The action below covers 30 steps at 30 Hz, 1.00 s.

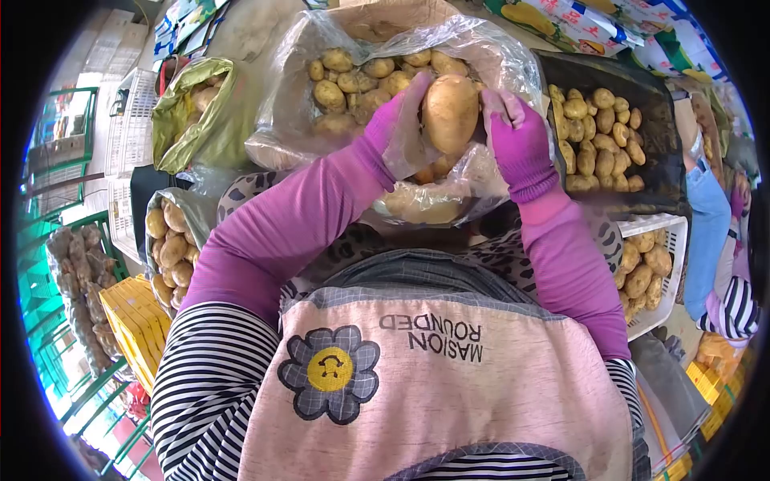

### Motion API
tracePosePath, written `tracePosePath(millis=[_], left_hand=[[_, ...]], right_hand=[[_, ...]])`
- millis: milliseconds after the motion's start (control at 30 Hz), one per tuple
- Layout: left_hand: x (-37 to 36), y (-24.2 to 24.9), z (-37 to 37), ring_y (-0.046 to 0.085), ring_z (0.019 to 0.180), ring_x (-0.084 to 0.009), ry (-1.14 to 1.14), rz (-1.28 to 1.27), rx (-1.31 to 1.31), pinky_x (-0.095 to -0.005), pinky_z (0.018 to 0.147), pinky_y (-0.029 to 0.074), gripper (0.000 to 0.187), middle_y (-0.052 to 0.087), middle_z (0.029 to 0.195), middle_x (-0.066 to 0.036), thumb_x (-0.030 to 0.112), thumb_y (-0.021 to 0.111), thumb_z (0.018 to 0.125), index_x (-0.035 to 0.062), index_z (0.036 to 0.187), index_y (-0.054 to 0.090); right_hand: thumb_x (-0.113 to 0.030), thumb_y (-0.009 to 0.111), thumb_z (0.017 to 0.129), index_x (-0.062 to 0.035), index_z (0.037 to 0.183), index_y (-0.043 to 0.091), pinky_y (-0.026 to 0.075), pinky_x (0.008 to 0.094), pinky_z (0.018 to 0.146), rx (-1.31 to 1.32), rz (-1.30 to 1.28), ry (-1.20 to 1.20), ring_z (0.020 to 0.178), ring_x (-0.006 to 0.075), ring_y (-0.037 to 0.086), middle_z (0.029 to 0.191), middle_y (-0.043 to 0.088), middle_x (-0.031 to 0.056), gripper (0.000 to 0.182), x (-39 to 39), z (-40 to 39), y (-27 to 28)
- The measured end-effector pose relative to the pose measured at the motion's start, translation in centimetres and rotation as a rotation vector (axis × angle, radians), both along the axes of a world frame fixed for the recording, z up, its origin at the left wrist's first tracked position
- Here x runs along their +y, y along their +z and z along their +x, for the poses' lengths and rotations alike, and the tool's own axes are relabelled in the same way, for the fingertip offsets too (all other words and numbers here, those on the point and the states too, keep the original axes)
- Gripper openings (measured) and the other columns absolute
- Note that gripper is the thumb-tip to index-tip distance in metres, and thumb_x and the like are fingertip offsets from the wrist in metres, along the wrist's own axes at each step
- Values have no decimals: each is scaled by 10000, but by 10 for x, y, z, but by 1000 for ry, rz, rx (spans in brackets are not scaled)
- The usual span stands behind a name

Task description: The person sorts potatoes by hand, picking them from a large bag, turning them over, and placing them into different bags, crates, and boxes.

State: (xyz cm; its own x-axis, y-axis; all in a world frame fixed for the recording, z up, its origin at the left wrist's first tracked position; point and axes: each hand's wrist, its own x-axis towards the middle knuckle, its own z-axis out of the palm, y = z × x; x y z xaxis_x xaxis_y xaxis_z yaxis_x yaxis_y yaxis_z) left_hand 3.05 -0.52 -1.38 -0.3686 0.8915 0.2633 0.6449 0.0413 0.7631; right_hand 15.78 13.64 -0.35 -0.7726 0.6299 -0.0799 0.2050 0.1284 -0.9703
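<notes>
A large smooth potato (451, 115) is held up in my left hand (403, 128), which wears a purple glove with a pale, dirty palm and grips it from the left side. My right hand (513, 136), gloved the same way, is beside the potato's right edge with its fingers curled together in a pinch. Whether anything small is between those fingers cannot be made out. Below both hands stands a cardboard box (293, 60) lined with clear plastic (513, 68), with several potatoes (329, 94) in it, partly hidden by my hands and the plastic.
Right of the box, a black-lined crate (662, 120) holds many smaller potatoes; a white basket (672, 272) of potatoes is nearer me. On the left are a green sack (172, 120), a bag of potatoes (170, 248) and yellow crates (132, 321). Another person's jeans (706, 216) show at far right.
</notes>
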Motion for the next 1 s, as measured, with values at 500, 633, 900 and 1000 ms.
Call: tracePosePath(millis=[500, 633, 900, 1000], left_hand=[[9, -30, 4, 640, 944, -298, -222, -1, -369, -353, 773, 544, 576, 593, 1132, -225, 407, 434, 925, -12, 1318, 402], [2, 5, -9, 634, 937, -328, -147, 55, -1949, -407, 752, 540, 602, 585, 1162, -215, 511, 289, 972, 52, 1330, 445], [-137, 76, -70, 652, 911, -349, 128, 430, -1347, -394, 688, 586, 586, 589, 1157, -223, 497, 463, 932, 37, 1294, 447], [-248, 87, -109, 633, 984, -302, 384, 490, -1220, -394, 795, 557, 568, 585, 1185, -193, 483, 432, 939, 56, 1314, 441]], right_hand=[[-187, 492, 922, -15, 1204, 557, 438, 324, 949, 139, 394, -143, 1068, 251, 588, 1153, 621, 151, 337, 36, -21, -40], [-246, 513, 934, -57, 1207, 584, 436, 321, 955, 157, 452, -11, 1114, 250, 585, 1179, 624, 141, 340, 26, -14, -48], [-187, 461, 985, 17, 1342, 434, 428, 325, 971, 187, -65, 79, 1130, 228, 543, 1300, 516, 162, 412, 50, -14, -56], [-249, 448, 991, -26, 1373, 416, 393, 346, 998, 182, -80, 93, 1129, 233, 535, 1313, 509, 150, 443, 42, -10, -50]])
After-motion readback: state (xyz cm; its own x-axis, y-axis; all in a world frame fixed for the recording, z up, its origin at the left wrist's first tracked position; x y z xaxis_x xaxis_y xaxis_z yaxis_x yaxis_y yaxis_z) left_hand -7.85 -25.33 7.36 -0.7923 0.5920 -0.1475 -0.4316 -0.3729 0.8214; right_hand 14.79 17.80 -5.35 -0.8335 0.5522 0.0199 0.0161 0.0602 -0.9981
